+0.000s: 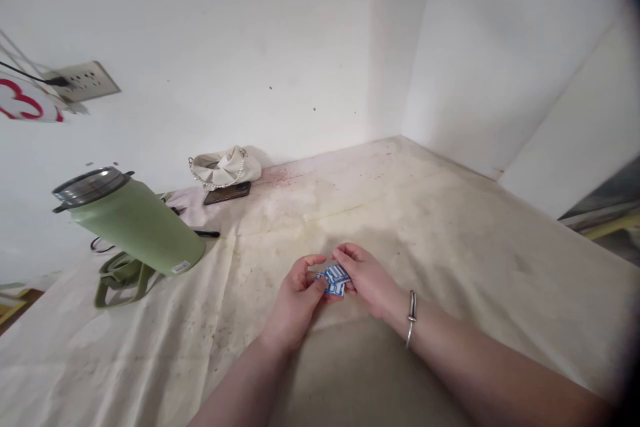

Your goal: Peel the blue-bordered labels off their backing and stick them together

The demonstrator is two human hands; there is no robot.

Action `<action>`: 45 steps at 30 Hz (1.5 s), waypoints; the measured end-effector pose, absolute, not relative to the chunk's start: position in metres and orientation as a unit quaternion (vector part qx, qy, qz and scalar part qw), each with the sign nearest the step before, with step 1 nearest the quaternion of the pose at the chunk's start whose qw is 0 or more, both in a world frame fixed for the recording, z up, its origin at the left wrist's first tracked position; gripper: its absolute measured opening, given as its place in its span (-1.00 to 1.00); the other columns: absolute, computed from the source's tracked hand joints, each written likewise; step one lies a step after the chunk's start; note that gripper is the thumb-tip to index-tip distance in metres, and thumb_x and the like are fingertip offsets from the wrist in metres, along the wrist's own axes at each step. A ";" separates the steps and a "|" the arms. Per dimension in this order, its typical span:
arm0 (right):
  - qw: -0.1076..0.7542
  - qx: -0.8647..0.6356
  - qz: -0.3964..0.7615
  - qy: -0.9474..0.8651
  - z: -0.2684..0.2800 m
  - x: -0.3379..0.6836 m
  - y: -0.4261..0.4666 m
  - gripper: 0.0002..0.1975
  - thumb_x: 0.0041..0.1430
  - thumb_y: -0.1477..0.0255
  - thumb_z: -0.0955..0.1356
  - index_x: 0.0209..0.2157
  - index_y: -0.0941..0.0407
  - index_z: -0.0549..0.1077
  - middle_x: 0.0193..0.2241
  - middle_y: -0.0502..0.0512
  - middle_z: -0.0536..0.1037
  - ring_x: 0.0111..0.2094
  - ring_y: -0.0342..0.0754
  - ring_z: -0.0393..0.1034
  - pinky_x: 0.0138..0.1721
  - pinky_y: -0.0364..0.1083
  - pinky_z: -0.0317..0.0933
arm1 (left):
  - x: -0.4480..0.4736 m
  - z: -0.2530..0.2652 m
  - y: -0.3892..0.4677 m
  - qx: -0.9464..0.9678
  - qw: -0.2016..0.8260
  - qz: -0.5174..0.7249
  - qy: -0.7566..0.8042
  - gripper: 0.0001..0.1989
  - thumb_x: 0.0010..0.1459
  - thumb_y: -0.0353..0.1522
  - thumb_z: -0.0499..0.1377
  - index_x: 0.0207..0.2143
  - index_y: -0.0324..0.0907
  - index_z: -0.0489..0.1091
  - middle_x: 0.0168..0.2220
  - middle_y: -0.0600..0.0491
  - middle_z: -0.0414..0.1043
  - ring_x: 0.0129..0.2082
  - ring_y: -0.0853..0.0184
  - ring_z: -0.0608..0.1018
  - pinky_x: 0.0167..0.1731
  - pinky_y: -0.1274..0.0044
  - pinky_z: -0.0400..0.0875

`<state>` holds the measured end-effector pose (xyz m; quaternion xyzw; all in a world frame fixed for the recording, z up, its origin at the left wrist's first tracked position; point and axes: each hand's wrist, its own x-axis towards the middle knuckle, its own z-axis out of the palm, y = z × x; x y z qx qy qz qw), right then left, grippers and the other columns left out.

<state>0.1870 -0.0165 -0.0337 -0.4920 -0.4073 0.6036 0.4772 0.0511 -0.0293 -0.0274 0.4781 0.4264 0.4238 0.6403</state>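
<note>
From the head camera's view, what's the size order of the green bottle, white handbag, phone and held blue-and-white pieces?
1. Green bottle
2. White handbag
3. Phone and blue-and-white pieces: too alike to rank; the pieces are partly covered.

Free passage rightward over cloth point(475, 240), green bottle point(140, 223) as obstacle leftward.
</note>
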 end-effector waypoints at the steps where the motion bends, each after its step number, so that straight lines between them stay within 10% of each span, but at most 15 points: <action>1: 0.479 -0.501 0.588 -0.418 -0.035 0.187 -0.016 -0.78 0.07 0.21 0.26 -0.43 0.08 0.24 -0.65 -0.14 0.21 -0.68 -0.20 0.10 -0.67 -0.18 -0.06 | 0.051 -0.028 -0.030 0.477 0.647 0.421 0.420 -0.72 0.08 -0.36 0.18 -0.13 -0.16 0.28 -0.42 0.05 0.51 -0.45 0.34 0.55 -0.37 0.51 0.41; 13: 0.463 -0.544 0.453 -0.533 -0.033 0.189 -0.016 -0.91 0.06 0.36 0.29 -0.42 0.09 0.32 -0.53 -0.04 0.37 -0.48 -0.10 0.27 -0.44 -0.12 0.13 | 0.055 -0.027 -0.038 0.382 0.748 0.389 0.378 -0.67 0.07 -0.24 0.19 -0.14 -0.22 0.33 -0.32 -0.05 0.50 -0.45 0.33 0.57 -0.37 0.50 0.44; 31: 0.484 -0.521 0.521 -0.472 -0.043 0.194 -0.011 -0.72 0.14 0.17 0.21 -0.40 0.09 0.34 -0.61 -0.08 0.28 -0.65 -0.18 0.09 -0.62 -0.16 -0.03 | 0.050 -0.025 -0.031 0.284 0.738 0.466 0.397 -0.69 0.02 -0.19 0.22 -0.53 -0.17 0.18 -0.79 0.28 0.13 -0.84 0.59 0.08 -0.78 0.68 0.03; 45: 0.414 -0.408 0.550 -0.600 -0.038 0.192 -0.020 -0.79 0.05 0.29 0.36 -0.31 0.12 0.38 -0.39 0.02 0.45 -0.37 -0.09 0.31 -0.35 -0.13 0.19 | 0.057 -0.028 -0.034 0.284 0.718 0.485 0.411 -0.80 0.08 -0.27 0.18 -0.29 -0.21 0.33 -0.46 0.10 0.43 -0.60 0.47 0.45 -0.59 0.59 0.43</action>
